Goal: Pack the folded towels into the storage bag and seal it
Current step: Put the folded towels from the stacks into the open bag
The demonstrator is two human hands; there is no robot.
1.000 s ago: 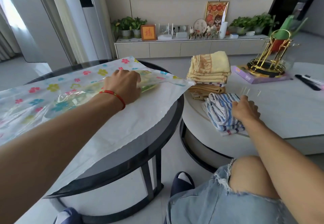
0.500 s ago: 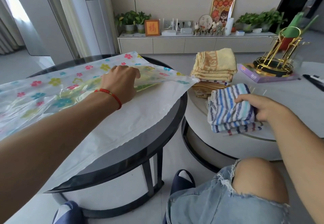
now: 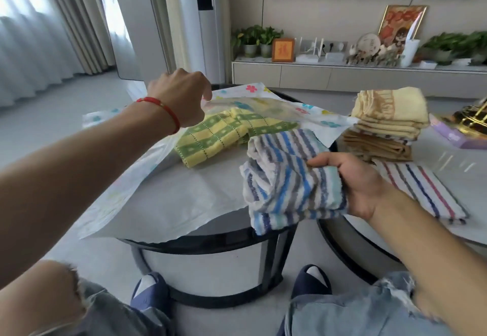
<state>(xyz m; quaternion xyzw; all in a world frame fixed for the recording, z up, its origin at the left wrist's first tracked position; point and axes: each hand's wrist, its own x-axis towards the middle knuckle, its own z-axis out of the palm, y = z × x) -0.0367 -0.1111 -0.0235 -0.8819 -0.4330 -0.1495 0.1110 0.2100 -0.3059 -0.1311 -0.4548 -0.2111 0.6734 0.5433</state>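
Observation:
The flower-print storage bag [image 3: 168, 198] lies on the dark round table [image 3: 210, 235]. My left hand [image 3: 181, 98] pinches the bag's clear top layer and holds it lifted, so the mouth gapes. A green and yellow checked towel [image 3: 218, 135] lies inside the opening. My right hand [image 3: 353, 180] grips a folded blue and grey striped towel [image 3: 284, 183] above the bag's near flap, just short of the mouth. On the white table to the right sits a stack of yellow and tan towels [image 3: 387, 122], with a red and blue striped towel [image 3: 424, 191] flat in front of it.
A purple box [image 3: 458, 138] and a gold rack [image 3: 474, 117] stand on the white table [image 3: 448, 156] at the far right. My knees and slippered feet are under the tables' near edges. A TV console with plants lines the back wall.
My right hand picked up the blue striped towel and carried it left over to the bag. My left hand lifted the bag's top layer, opening the mouth and showing the checked towel.

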